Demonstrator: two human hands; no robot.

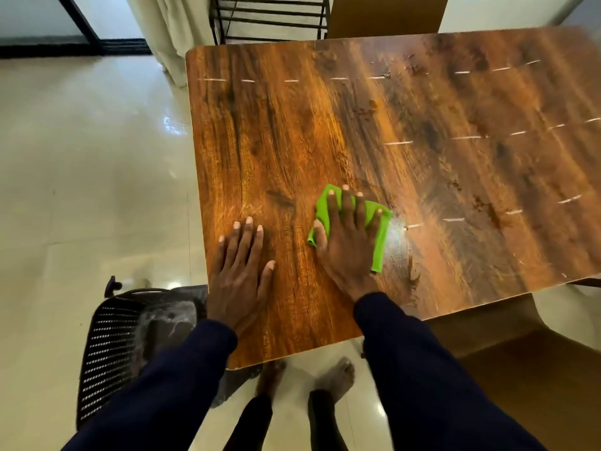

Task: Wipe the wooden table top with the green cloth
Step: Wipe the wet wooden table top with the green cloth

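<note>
1. Cloth: the green cloth (380, 229) lies flat on the wooden table top (422, 131), near the front edge.
2. The right hand (346, 237) presses it down with straight fingers.
3. The left hand (242, 271) rests flat beside it, holding nothing.
4. Pressing too softly could leave the dark spots (481, 203) behind.

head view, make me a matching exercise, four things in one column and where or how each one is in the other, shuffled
Things
1 green cloth
2 left hand
3 right hand
4 black mesh chair

Place or state
a flat on the bare table top, holding nothing
b on the floor, left of the table top
c pressed down under a hand
d fingers spread over the cloth

Pairs: 1-c, 2-a, 3-d, 4-b
</note>
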